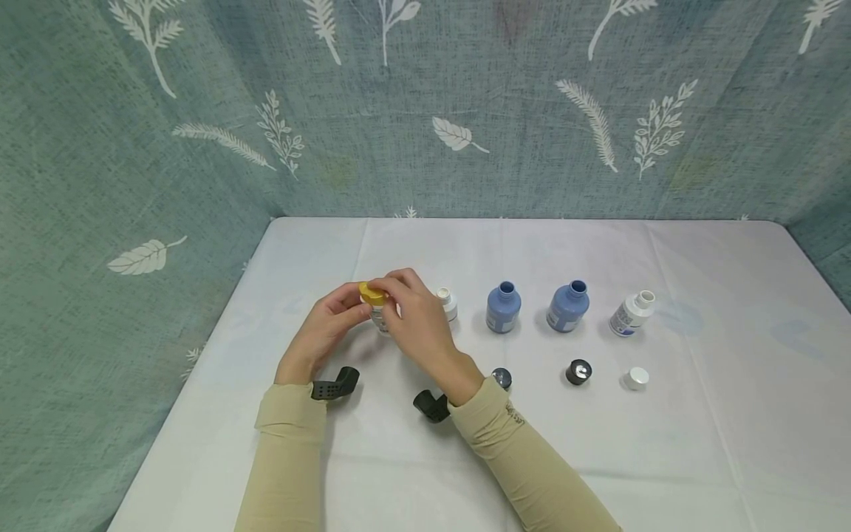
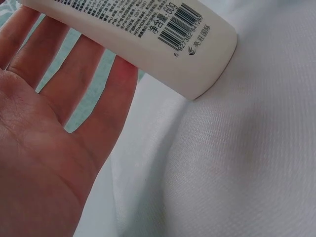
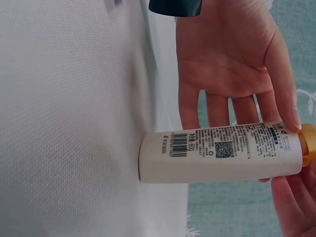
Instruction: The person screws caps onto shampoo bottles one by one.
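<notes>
A white bottle (image 3: 217, 154) with a yellow cap (image 1: 373, 294) and printed label stands upright on the white cloth, between both hands. My left hand (image 1: 329, 325) holds it from the left, near its top; in the left wrist view the fingers (image 2: 81, 74) spread behind the body. From the right, my right hand (image 1: 419, 314) grips the cap end. Its thumb lies at the cap's lower edge in the right wrist view, with the other fingers behind the bottle. Just beyond the right hand, a small white bottle (image 1: 449, 307) with an uncapped neck is partly hidden.
Two blue bottles (image 1: 503, 307) (image 1: 568, 307) and another white bottle (image 1: 627, 319) stand uncapped to the right. In front of them lie a dark cap (image 1: 501, 378), a black cap (image 1: 579, 372) and a white cap (image 1: 636, 379). A patterned green curtain (image 1: 425, 111) hangs behind the table.
</notes>
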Motion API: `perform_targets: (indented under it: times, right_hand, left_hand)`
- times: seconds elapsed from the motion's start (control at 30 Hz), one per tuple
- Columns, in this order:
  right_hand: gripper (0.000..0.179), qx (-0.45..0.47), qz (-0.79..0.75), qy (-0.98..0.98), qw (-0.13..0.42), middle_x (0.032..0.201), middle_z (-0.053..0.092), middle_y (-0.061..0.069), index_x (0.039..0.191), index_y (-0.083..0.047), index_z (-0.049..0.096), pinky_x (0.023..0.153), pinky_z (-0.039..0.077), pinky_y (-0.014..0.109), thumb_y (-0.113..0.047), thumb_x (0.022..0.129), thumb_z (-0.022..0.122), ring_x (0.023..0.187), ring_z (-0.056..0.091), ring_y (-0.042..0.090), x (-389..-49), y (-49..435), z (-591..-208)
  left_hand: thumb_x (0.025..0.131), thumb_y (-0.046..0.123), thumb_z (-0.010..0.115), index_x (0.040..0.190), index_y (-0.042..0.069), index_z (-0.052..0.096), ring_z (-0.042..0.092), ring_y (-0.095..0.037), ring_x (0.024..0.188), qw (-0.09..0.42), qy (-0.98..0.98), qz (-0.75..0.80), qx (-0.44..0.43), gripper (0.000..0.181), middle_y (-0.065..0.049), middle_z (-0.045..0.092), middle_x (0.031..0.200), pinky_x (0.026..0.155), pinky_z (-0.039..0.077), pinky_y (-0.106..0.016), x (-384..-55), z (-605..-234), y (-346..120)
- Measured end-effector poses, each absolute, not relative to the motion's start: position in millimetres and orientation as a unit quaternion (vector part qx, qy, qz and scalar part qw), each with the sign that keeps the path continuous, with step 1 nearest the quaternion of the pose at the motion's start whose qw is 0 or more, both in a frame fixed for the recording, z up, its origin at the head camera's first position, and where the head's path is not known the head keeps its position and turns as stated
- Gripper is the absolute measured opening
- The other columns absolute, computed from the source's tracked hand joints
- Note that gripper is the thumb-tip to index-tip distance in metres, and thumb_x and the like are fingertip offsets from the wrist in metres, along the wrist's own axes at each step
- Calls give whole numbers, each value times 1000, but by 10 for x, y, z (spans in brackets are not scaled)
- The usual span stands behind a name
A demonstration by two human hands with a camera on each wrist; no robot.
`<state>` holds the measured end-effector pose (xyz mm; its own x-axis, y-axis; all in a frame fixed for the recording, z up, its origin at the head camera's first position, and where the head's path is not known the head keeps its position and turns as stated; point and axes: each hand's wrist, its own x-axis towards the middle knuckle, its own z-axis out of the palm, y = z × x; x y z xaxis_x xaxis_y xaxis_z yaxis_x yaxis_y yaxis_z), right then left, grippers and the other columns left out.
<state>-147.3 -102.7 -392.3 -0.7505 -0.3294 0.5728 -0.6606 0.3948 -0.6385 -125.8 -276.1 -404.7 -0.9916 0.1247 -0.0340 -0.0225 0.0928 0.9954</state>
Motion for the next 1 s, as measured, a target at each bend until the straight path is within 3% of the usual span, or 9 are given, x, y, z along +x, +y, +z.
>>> perform_targets:
  times: [1.0]
  right_hand:
    - [28,307,464,-810,185,99,55,-1,102,-13,65,59,41,15,-1,81,52,73,54,7,-1476,-1026,-3921]
  left_hand:
    - [85,21,61,120,10,54,45,-20,113,58,736,675,11,38,-8,54,119,95,35,-38,-1276,-4095,-2773]
